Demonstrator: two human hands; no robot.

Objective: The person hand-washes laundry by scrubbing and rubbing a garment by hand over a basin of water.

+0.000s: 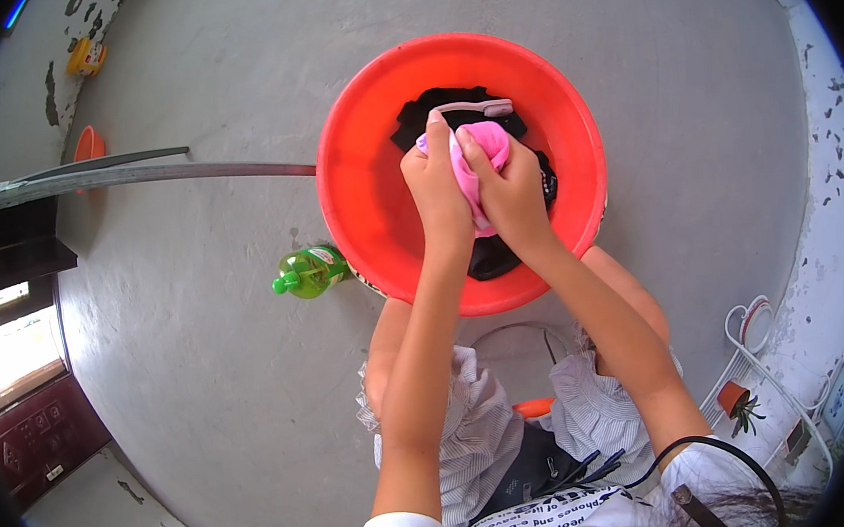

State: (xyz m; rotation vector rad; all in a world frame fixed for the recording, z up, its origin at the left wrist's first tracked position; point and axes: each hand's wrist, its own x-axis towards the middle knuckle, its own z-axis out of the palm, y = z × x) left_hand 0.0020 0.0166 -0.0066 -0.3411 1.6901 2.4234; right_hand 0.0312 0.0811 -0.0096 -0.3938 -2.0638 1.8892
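Observation:
A bunched pink cloth (pixel 488 143) is gripped between my two hands over a large red basin (pixel 358 159). My left hand (pixel 437 184) is closed round its left side, thumb pointing away from me. Around the right side, my right hand (pixel 514 193) is closed, its thumb pressed on the cloth. Part of the cloth hangs down between my palms. Black cloth (pixel 443 100) lies in the basin beneath and beyond my hands. On it, just past my fingertips, rests a pale pink brush-like tool (pixel 496 108); its full shape is partly hidden.
Left of the basin is a green-capped bottle of green liquid (pixel 307 273). A grey metal bar (pixel 233 170) runs from the left to the basin's rim. By the left wall are a small orange bowl (pixel 88 144) and a yellow container (pixel 87 57). A potted plant (pixel 733 399) and white rack (pixel 755 335) stand right.

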